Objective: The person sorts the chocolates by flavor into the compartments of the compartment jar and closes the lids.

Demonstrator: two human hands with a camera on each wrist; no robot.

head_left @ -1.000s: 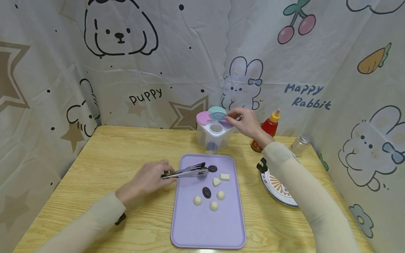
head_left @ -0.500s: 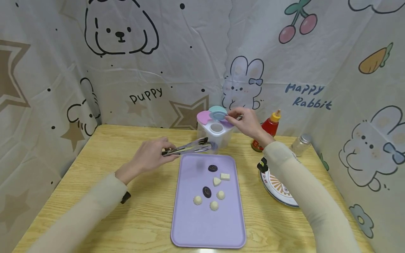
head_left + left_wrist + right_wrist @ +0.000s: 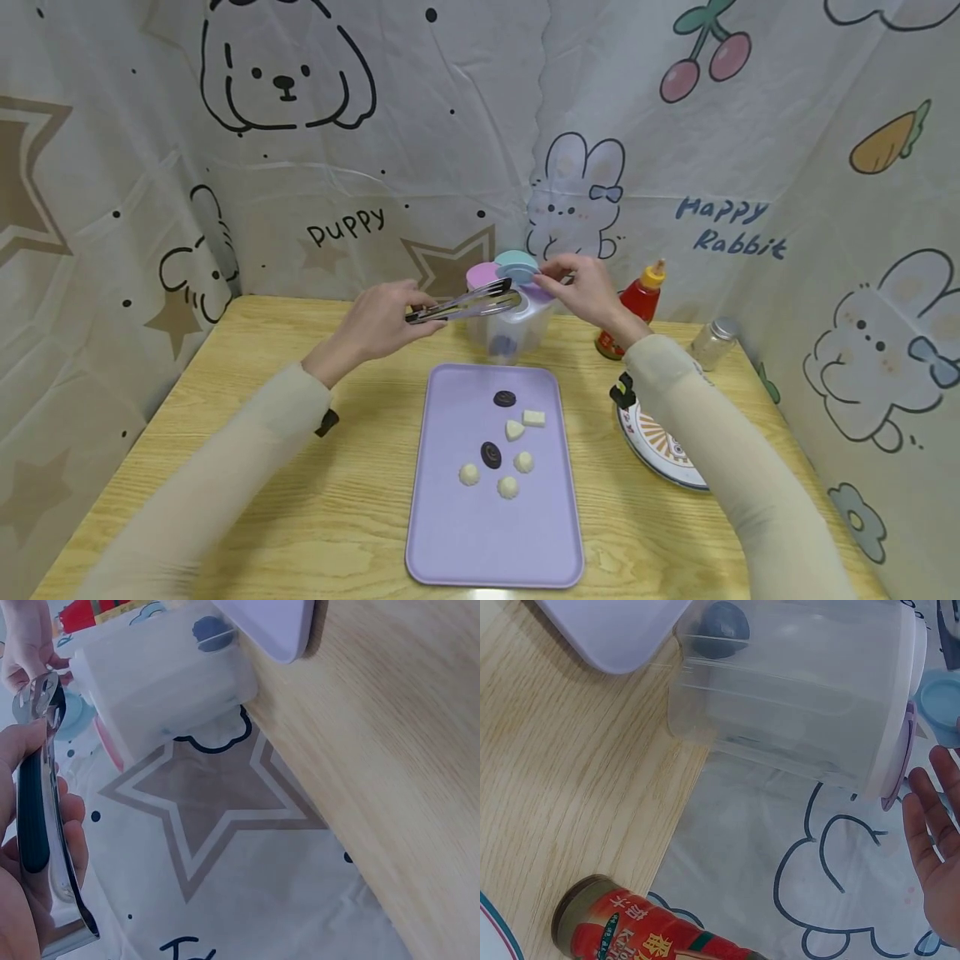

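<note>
My left hand (image 3: 378,321) grips metal tongs (image 3: 459,312) by their dark handles. The tongs' tips hover over the top of a clear plastic container (image 3: 531,332), beside its round opening. Whether anything sits between the tips, I cannot tell. With thumb and fingertips, my right hand (image 3: 581,287) pinches a raised light-blue flap (image 3: 516,272) on the container lid. Through the container's wall, low down, a dark blue round thing (image 3: 718,630) shows. In the left wrist view, fingers wrap the tongs (image 3: 52,825) close to the container (image 3: 165,682).
A purple tray (image 3: 495,550) with several white and dark brown pieces lies in front of the container. On the right are a red ketchup bottle (image 3: 639,302), a glass shaker (image 3: 715,343) and a patterned plate (image 3: 663,454). A printed curtain (image 3: 450,167) stands behind the table.
My left hand has raised the tongs off the tray and carried them forward and slightly right, to above the container. My right hand has stayed at the flap.
</note>
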